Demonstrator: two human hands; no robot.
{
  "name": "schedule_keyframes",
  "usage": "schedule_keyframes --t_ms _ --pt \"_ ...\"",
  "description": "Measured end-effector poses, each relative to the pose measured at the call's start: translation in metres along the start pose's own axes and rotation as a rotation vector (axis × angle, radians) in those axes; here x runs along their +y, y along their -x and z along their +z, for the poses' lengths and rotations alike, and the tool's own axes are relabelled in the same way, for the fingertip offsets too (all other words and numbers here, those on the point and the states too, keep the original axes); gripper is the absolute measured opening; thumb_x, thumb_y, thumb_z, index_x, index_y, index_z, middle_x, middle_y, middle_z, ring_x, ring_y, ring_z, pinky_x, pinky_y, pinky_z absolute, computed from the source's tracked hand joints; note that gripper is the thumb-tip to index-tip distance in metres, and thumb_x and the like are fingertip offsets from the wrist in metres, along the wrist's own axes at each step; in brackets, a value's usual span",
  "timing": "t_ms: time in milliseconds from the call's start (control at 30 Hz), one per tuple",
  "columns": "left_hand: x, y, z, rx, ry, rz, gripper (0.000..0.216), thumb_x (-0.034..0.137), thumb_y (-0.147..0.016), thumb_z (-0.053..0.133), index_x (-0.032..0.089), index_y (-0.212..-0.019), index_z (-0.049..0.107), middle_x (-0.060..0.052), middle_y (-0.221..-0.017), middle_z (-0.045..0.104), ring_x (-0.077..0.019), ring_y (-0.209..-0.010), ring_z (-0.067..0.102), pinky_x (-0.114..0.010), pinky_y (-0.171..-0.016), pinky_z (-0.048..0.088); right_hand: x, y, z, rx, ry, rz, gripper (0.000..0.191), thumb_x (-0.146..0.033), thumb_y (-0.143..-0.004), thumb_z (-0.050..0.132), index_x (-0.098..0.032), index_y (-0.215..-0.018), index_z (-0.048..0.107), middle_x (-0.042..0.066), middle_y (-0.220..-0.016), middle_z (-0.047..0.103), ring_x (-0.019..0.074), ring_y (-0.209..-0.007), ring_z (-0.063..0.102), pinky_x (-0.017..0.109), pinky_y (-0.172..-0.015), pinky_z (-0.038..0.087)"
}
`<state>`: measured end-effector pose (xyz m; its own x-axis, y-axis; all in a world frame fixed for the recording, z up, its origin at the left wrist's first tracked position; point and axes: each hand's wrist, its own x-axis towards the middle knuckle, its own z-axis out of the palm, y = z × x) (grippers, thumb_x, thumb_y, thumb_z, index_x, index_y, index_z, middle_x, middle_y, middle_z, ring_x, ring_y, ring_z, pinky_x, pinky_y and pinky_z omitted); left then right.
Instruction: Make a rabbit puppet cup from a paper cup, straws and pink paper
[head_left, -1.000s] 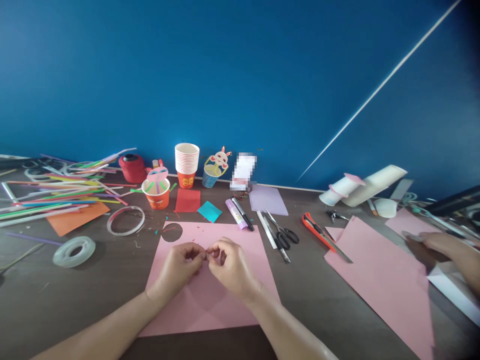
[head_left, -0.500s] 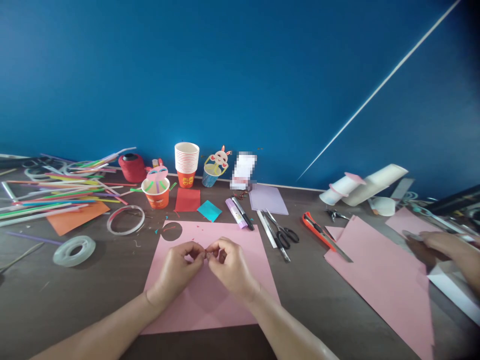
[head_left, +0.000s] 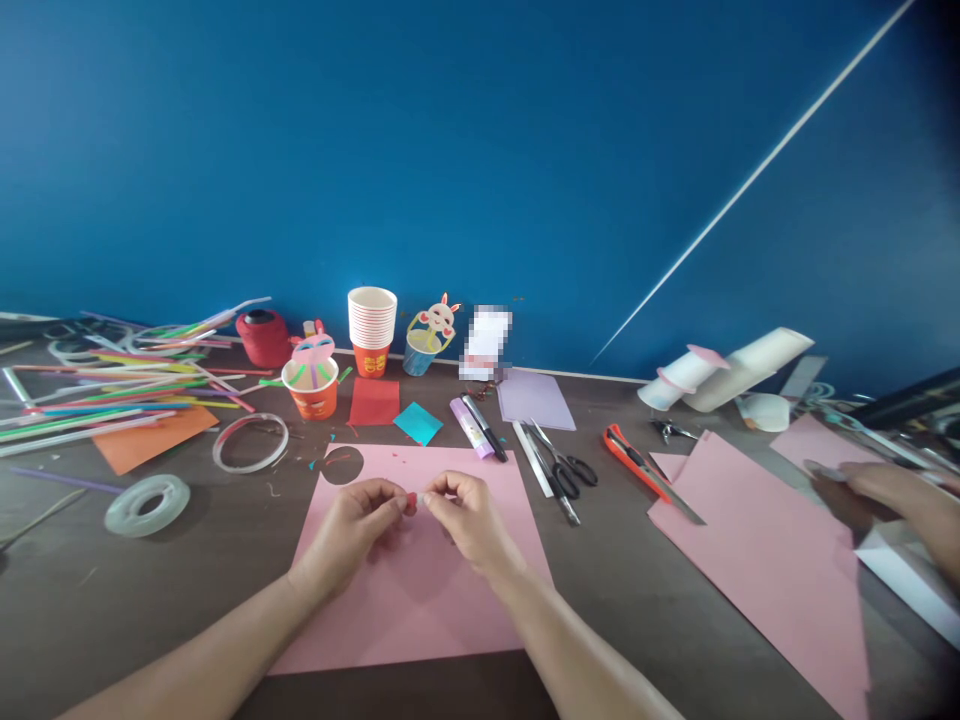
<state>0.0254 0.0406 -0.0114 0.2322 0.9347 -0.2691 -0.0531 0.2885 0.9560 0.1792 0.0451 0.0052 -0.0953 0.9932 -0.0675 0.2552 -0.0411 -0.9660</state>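
My left hand (head_left: 358, 525) pinches a small red paper piece (head_left: 411, 504) between thumb and forefinger. Close beside it, my right hand (head_left: 472, 520) is closed in a pinch. A tiny pale bit shows at its fingertips, too small to name. Both hands are over a pink sheet of paper (head_left: 427, 610), which has a round hole cut near its far left corner. Little red scraps lie around that hole. Beyond the sheet are a red paper square (head_left: 375, 401) and a blue paper piece (head_left: 418, 424).
Scissors (head_left: 568, 468), a glue stick (head_left: 472, 428) and an orange cutter (head_left: 637, 465) lie beyond and right. Drinking straws (head_left: 112, 385), a tape roll (head_left: 148, 505) and a decorated cup (head_left: 311, 388) stand left. Another person's hand (head_left: 889, 490) is at far right.
My fingertips have drawn slightly apart, so the red paper piece now shows between them. The view has shifted a little; the other person's hand stays put.
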Motion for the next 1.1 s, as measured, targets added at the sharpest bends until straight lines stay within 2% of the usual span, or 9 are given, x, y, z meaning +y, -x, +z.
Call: schedule_keyframes --t_ms 133,233,367,467,567,767,900,967,1100 --pt "0.001 -0.001 -0.001 0.012 0.019 -0.034 0.023 0.038 -0.071 0.058 0.015 -0.072 0.059 0.001 -0.062 0.058 -0.0063 -0.042 0.047 -0.015 -0.033 0.028 0.001 -0.002 -0.004 0.008 -0.006 0.008 0.012 -0.019 -0.071 0.05 -0.016 -0.061 0.056 -0.005 -0.044 0.047 0.008 -0.04 0.043 0.017 -0.039 0.032" --pt "0.002 -0.001 -0.001 0.024 0.003 -0.027 0.024 0.039 -0.071 0.057 0.015 -0.074 0.06 -0.001 -0.066 0.06 -0.007 -0.044 0.049 -0.015 -0.035 0.03 0.001 -0.001 -0.005 0.016 0.01 0.001 0.012 -0.019 -0.071 0.05 -0.016 -0.061 0.056 -0.003 -0.05 0.053 0.009 -0.044 0.046 0.018 -0.042 0.034" --pt "0.003 0.0 0.0 0.034 -0.102 0.078 0.024 0.038 -0.069 0.061 0.014 -0.073 0.059 0.0 -0.059 0.056 -0.0083 -0.045 0.049 -0.017 -0.038 0.035 0.0 0.001 0.001 0.067 0.073 -0.068 0.01 -0.019 -0.071 0.052 -0.016 -0.064 0.058 0.001 -0.063 0.061 0.0112 -0.053 0.052 0.02 -0.05 0.04" --pt "0.005 0.002 0.003 0.066 -0.185 0.163 0.018 0.031 -0.066 0.065 0.014 -0.068 0.059 0.0 -0.063 0.057 -0.0088 -0.048 0.049 -0.019 -0.044 0.04 0.0 0.005 0.006 0.097 0.167 -0.121 0.01 -0.018 -0.072 0.051 -0.016 -0.065 0.058 0.001 -0.063 0.061 0.0115 -0.053 0.051 0.021 -0.051 0.039" --pt "0.006 0.002 0.005 0.088 -0.19 0.14 0.016 0.029 -0.069 0.061 0.014 -0.067 0.06 0.0 -0.061 0.055 -0.0088 -0.049 0.048 -0.02 -0.045 0.041 0.0 0.007 0.008 0.107 0.23 -0.151 0.009 -0.017 -0.072 0.051 -0.017 -0.065 0.057 -0.001 -0.062 0.06 0.0105 -0.051 0.048 0.02 -0.049 0.038" --pt "0.002 0.0 -0.001 0.026 0.012 0.017 0.019 0.033 -0.073 0.059 0.014 -0.068 0.059 0.001 -0.059 0.054 -0.0076 -0.049 0.047 -0.018 -0.045 0.039 -0.002 0.005 0.005 0.071 0.176 -0.113 0.011 -0.018 -0.073 0.05 -0.016 -0.063 0.052 -0.002 -0.058 0.054 0.0096 -0.049 0.046 0.019 -0.046 0.036" --pt "0.002 -0.002 -0.006 -0.027 0.184 -0.038 0.018 0.03 -0.073 0.062 0.014 -0.067 0.058 -0.001 -0.068 0.058 -0.007 -0.056 0.048 -0.015 -0.046 0.039 0.002 0.002 -0.002 0.08 0.166 -0.145 0.015 -0.022 -0.078 0.048 -0.016 -0.065 0.052 -0.001 -0.059 0.054 0.0101 -0.05 0.048 0.019 -0.047 0.036" --pt "0.004 -0.003 -0.008 -0.049 0.27 -0.058 0.017 0.029 -0.073 0.063 0.014 -0.067 0.057 -0.001 -0.074 0.059 -0.007 -0.06 0.048 -0.014 -0.046 0.039 0.005 -0.001 -0.009 0.111 0.228 -0.197 0.017 -0.023 -0.082 0.044 -0.016 -0.069 0.053 0.0 -0.062 0.056 0.0115 -0.053 0.051 0.02 -0.05 0.037" --pt "0.006 -0.005 -0.012 -0.082 0.376 -0.071 0.016 0.028 -0.073 0.063 0.015 -0.067 0.056 -0.001 -0.074 0.057 -0.0066 -0.061 0.048 -0.012 -0.043 0.039 0.011 -0.007 -0.026 0.212 0.482 -0.284 0.018 -0.021 -0.084 0.041 -0.017 -0.08 0.058 0.005 -0.076 0.063 0.0159 -0.065 0.056 0.023 -0.059 0.04"
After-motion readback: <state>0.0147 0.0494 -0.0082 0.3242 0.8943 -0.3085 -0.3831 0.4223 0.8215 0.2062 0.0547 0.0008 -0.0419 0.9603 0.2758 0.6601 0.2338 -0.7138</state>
